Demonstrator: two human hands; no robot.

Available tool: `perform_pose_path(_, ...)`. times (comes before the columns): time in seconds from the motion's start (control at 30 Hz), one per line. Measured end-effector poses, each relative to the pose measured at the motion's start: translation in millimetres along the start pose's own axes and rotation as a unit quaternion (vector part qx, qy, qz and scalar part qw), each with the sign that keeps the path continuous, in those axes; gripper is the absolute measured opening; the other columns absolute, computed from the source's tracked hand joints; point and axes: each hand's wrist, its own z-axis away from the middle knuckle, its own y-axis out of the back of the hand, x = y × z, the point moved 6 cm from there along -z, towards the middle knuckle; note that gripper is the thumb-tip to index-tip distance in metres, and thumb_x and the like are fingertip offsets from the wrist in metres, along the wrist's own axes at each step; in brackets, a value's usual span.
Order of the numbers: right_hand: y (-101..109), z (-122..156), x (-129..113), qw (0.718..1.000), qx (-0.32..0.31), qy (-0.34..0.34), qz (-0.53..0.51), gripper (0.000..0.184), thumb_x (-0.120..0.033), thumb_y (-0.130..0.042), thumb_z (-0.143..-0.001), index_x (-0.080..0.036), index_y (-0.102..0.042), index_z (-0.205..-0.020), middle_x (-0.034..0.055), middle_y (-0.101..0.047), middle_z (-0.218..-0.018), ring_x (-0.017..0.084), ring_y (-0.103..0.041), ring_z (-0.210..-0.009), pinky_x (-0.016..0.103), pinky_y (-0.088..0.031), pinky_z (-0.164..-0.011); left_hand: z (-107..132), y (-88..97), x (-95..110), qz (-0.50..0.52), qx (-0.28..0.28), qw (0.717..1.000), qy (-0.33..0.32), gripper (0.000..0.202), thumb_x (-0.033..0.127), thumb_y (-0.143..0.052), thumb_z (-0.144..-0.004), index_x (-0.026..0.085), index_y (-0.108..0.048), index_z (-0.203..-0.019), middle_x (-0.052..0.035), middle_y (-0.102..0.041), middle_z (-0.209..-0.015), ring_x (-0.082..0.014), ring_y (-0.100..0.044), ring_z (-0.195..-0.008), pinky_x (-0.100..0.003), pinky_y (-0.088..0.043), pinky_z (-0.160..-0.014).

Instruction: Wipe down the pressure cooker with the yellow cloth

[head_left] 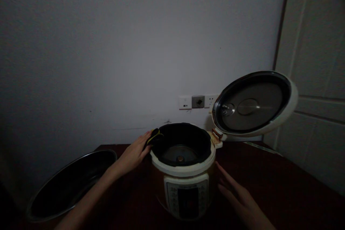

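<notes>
An electric pressure cooker (185, 172) stands in front of me, its white rim around a dark inside with a small round knob-like part at the bottom. Its lid (250, 104) is swung up on a hinge at the right, the metal underside facing me. At the cooker's left rim, my left hand (137, 150) is closed on a black and yellow sponge-like pad (155, 137); its exact kind is hard to tell in the dim light. With fingers stretched out, my right hand (235, 190) rests against or close beside the cooker's right side.
A dark round pan or bowl (72, 181) with a shiny rim lies at the left, partly behind my left forearm. Everything stands on a dark reddish table (258, 172). Wall sockets (185, 102) are behind the cooker, and a pale door (315, 79) is at the right.
</notes>
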Motion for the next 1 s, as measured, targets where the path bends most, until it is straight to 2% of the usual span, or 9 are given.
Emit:
perform_pose_path(0.07,-0.4,0.9,-2.3,1.0,-0.007,0.008,0.004,0.076,-0.058,-0.052,-0.08,-0.019,-0.038,-0.144,0.0084,-0.035,-0.147,0.027,-0.036,-0.134,0.045,-0.029,-0.11,-14.0,3.0,-6.3,0.038,0.005,0.999,0.014,0.05,0.033,-0.036,-0.09,0.018,-0.044,-0.137,-0.0104,-0.047,-0.142,-0.0228,-0.045,-0.13,-0.043,-0.031,-0.111)
perform_pose_path(0.23,-0.4,2.4,-4.7,0.999,-0.004,0.026,0.04,0.072,-0.057,-0.051,-0.082,-0.021,-0.038,-0.144,0.0066,-0.033,-0.147,0.026,-0.033,-0.135,0.043,-0.028,-0.11,-53.0,-1.8,-15.8,0.141,-0.059,0.988,0.012,0.044,0.038,-0.039,-0.089,0.018,-0.056,-0.124,-0.0076,-0.062,-0.128,-0.0204,-0.056,-0.117,-0.036,-0.039,-0.104)
perform_pose_path(0.37,-2.7,1.5,-1.5,0.998,-0.011,0.048,0.037,0.068,-0.049,-0.052,-0.085,-0.021,-0.035,-0.145,0.0057,-0.032,-0.147,0.025,-0.031,-0.136,0.043,-0.028,-0.11,-85.0,-19.3,-32.7,0.154,-0.107,0.981,0.044,0.041,0.045,-0.041,-0.086,0.018,-0.066,-0.106,-0.0069,-0.071,-0.108,-0.0219,-0.064,-0.1,-0.034,-0.046,-0.093)
perform_pose_path(0.5,-2.0,1.8,1.4,0.998,-0.009,0.051,0.041,0.067,-0.047,-0.054,-0.085,-0.022,-0.035,-0.144,0.0054,-0.031,-0.148,0.026,-0.031,-0.136,0.043,-0.028,-0.11,-118.4,-37.4,-34.8,0.155,-0.143,0.977,0.017,0.038,0.044,-0.042,-0.085,0.018,-0.067,-0.098,-0.0053,-0.073,-0.1,-0.0202,-0.065,-0.095,-0.031,-0.047,-0.089)
perform_pose_path(0.67,-3.3,3.4,-4.7,0.997,-0.024,0.058,0.037,0.067,-0.046,-0.053,-0.086,-0.022,-0.032,-0.145,0.0045,-0.028,-0.149,0.025,-0.029,-0.136,0.041,-0.026,-0.111,-155.7,-58.5,-14.4,0.129,-0.177,0.974,-0.063,0.04,0.039,-0.037,-0.087,0.016,-0.065,-0.103,-0.0078,-0.07,-0.107,-0.0213,-0.063,-0.1,-0.031,-0.044,-0.092)
perform_pose_path(0.8,-6.6,3.1,-8.4,0.997,-0.04,0.062,0.016,0.067,-0.043,-0.051,-0.088,-0.023,-0.026,-0.147,0.0046,-0.027,-0.15,0.024,-0.03,-0.137,0.041,-0.027,-0.111,-182.1,-82.4,7.4,0.115,-0.199,0.966,-0.116,0.04,0.038,-0.035,-0.088,0.015,-0.064,-0.1,-0.0084,-0.072,-0.098,-0.0227,-0.063,-0.094,-0.032,-0.045,-0.089)
perform_pose_path(1.0,-7.2,1.5,-1.9,0.997,-0.05,0.054,0.013,0.069,-0.046,-0.05,-0.088,-0.023,-0.024,-0.147,0.0046,-0.024,-0.152,0.022,-0.026,-0.139,0.04,-0.022,-0.113,-212.9,-123.6,53.8,0.119,-0.225,0.954,-0.159,0.034,0.032,-0.039,-0.089,0.013,-0.063,-0.103,-0.0079,-0.071,-0.096,-0.0209,-0.061,-0.095,-0.03,-0.043,-0.09)
